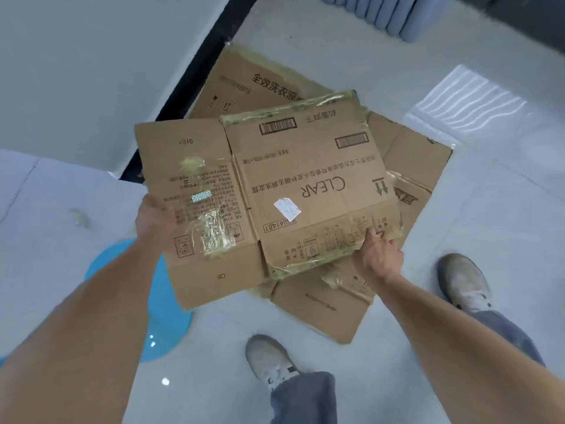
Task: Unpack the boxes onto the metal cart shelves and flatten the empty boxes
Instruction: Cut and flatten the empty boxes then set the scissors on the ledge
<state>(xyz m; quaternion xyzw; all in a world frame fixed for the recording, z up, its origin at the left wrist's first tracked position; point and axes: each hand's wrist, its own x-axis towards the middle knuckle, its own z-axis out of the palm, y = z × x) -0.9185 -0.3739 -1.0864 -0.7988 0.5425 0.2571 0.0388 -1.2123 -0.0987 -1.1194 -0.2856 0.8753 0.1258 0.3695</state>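
Both hands grip the flattened box (pixel 275 191) edges above floor pile (pixel 412 154).

- Flattened box (pixel 305 185): matt brown cardboard, creased; glossy yellowed tape peeling along the edges; white paper sticker (pixel 286 208).
- Cardboard pile (pixel 409 166) beneath: same dull brown board.
- Floor (pixel 458 87): smooth pale tile, showing glare.
- Blue stool (pixel 165 316): glossy plastic, reflecting light.
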